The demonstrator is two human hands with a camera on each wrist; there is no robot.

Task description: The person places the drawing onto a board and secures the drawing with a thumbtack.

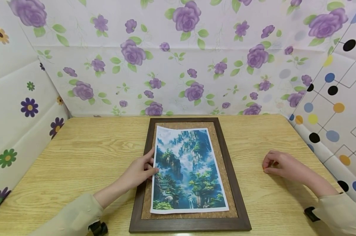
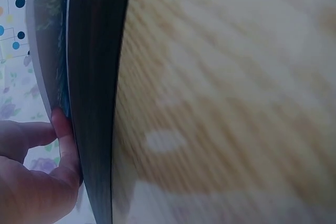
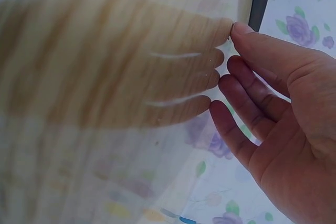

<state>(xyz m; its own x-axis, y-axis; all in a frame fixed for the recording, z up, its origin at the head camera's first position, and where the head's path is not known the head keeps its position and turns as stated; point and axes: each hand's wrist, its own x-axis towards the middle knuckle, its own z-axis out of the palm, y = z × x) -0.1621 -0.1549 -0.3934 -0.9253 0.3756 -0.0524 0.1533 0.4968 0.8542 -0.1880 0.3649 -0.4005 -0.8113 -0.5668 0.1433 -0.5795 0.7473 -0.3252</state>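
Note:
A landscape print [image 1: 186, 170] on white paper lies over a dark-framed cork board [image 1: 191, 225], its top edge slightly wavy. My left hand [image 1: 140, 168] pinches the print's left edge, the thumb lying over the picture. In the left wrist view, the finger and thumb [image 2: 62, 124] meet at the lifted paper edge beside the dark frame [image 2: 94, 77]. Right of the board, my right hand [image 1: 279, 165] is down at the tabletop with fingers curled. A tiny orange object [image 1: 264, 169] shows at its fingertips, its kind hidden. The right wrist view shows the fingertips [image 3: 223, 85] touching the glossy surface.
The wood-grain table [image 1: 92, 157] runs to both sides of the board. A purple-flowered covering [image 1: 166, 75] rises at the back edge, with a flower-patterned sheet [image 1: 15, 131] on the left and a dotted one [image 1: 340, 114] on the right.

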